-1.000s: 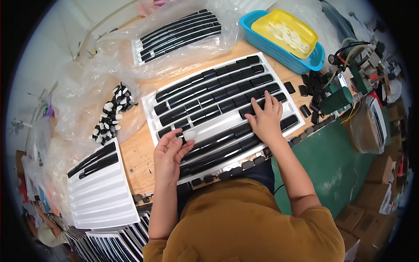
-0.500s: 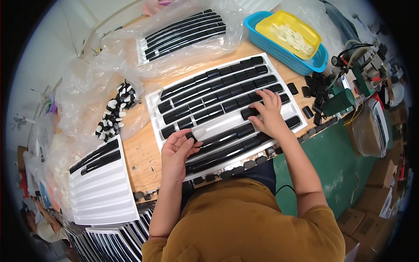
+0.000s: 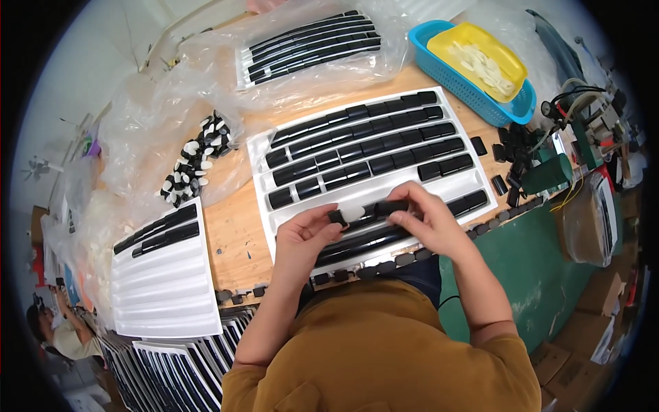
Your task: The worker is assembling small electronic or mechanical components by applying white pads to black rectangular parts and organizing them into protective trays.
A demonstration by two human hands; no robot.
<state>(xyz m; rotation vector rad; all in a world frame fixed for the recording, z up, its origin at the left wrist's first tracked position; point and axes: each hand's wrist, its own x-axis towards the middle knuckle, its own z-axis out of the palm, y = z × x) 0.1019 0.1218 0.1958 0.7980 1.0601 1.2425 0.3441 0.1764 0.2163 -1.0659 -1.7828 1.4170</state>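
Meeting over the white tray (image 3: 264, 165), the left hand (image 3: 302, 237) and right hand (image 3: 422, 220) pinch a black strip (image 3: 374, 208) — fingers closed on its ends

I see a white tray (image 3: 264, 161) full of shiny black pieces (image 3: 371, 144) on a light brown wooden table (image 3: 230, 230). Behind the tray sits a blue basket (image 3: 446, 72) with a yellow tub (image 3: 508, 65) inside. Right of the tray lies a dark green mat (image 3: 542, 275). My shirt (image 3: 384, 357) is mustard yellow.

A row of black parts (image 3: 374, 208) is gripped between left hand (image 3: 305, 237) and right hand (image 3: 425, 220) above the white tray (image 3: 261, 168).
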